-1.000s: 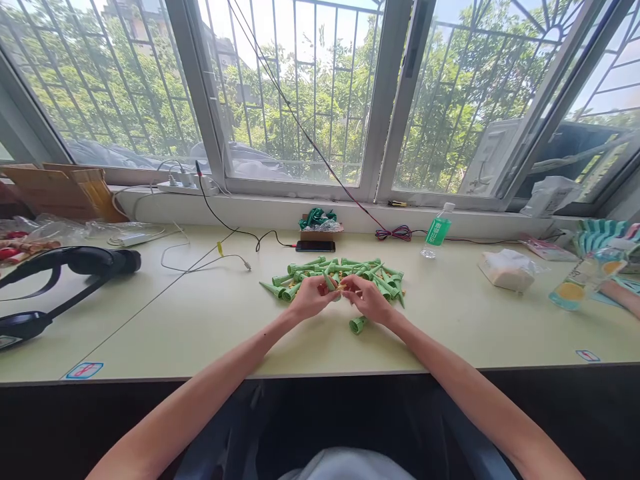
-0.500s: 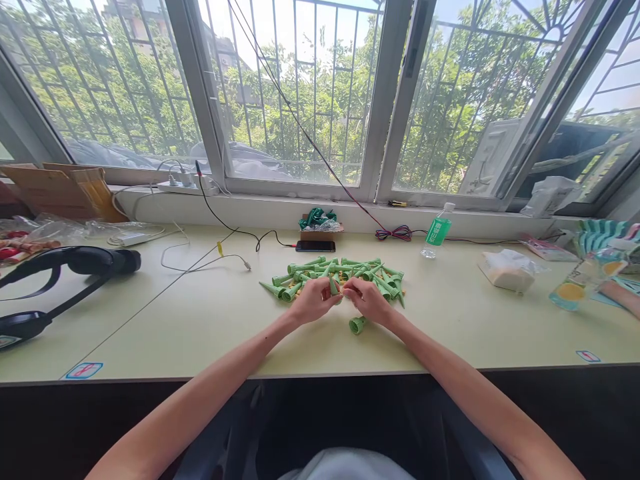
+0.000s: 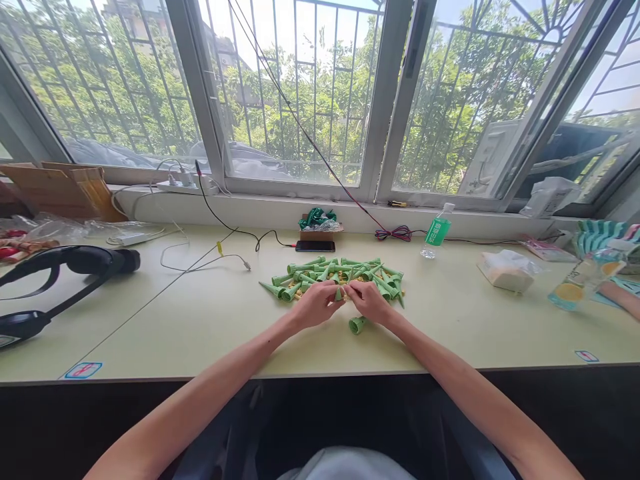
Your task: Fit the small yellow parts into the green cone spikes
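Note:
My left hand [image 3: 319, 303] is closed around a green cone-shaped piece [image 3: 339, 293], its tip showing between the fingers. Close beside it, my right hand [image 3: 367, 299] has its fingers pinched together at the held piece; whatever small thing they grip is hidden. Just beyond both hands spreads a pile of similar green cones [image 3: 306, 267], with small yellowish bits among them. One more green cone [image 3: 357, 325] lies apart, in front of my right hand with its hollow end toward me.
A phone [image 3: 315, 246] and a small open box [image 3: 320, 230] sit behind the pile. A water bottle [image 3: 437, 232] and a tissue pack [image 3: 507, 272] stand to the right. A black headset [image 3: 75, 267] and cables lie left. Another person's arm [image 3: 623, 293] shows at far right.
The green cone in my left hand has tilted and dropped lower between the fingers. Both hands stay close together over the near edge of the pile.

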A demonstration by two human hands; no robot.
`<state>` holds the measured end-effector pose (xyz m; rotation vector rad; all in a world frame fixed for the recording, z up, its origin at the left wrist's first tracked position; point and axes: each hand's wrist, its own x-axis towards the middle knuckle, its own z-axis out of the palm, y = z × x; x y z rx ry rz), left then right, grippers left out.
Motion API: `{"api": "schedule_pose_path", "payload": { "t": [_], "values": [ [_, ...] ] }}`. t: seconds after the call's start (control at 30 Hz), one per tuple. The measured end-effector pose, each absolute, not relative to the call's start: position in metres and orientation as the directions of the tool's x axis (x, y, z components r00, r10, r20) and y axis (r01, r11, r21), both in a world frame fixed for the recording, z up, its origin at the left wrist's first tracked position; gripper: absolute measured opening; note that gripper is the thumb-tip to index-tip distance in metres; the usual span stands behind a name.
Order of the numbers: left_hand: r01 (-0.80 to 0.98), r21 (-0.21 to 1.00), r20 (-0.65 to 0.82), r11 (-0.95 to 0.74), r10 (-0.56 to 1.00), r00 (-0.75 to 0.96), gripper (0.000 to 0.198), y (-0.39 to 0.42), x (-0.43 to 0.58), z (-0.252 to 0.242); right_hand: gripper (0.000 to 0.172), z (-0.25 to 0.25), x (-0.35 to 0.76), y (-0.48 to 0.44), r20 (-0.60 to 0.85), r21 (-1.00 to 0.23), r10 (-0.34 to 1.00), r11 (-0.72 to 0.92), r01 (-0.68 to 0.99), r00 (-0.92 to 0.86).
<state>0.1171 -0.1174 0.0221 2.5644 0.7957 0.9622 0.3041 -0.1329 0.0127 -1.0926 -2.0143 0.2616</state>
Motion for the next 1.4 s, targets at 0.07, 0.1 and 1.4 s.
{"api": "schedule_pose_path", "payload": {
  "t": [0.07, 0.1, 1.4],
  "values": [
    [0.409, 0.439, 0.53, -0.8, 0.598, 0.601, 0.014, -0.1162, 0.1173, 0.0219, 0.036, 0.0129, 0.3042, -0.1329, 0.551, -0.547, 0.785, 0.596, 0.588, -0.283],
    [0.413, 0.444, 0.537, -0.795, 0.606, 0.588, 0.013, -0.1155, 0.1173, 0.0217, 0.032, 0.0129, 0.3042, -0.1329, 0.547, -0.565, 0.789, 0.594, 0.573, -0.279],
    [0.415, 0.481, 0.535, -0.773, 0.633, 0.56, 0.005, -0.1149, 0.1147, 0.0209, 0.033, 0.0065, 0.3089, -0.1271, 0.49, -0.508, 0.758, 0.65, 0.565, -0.431]
  ]
}}
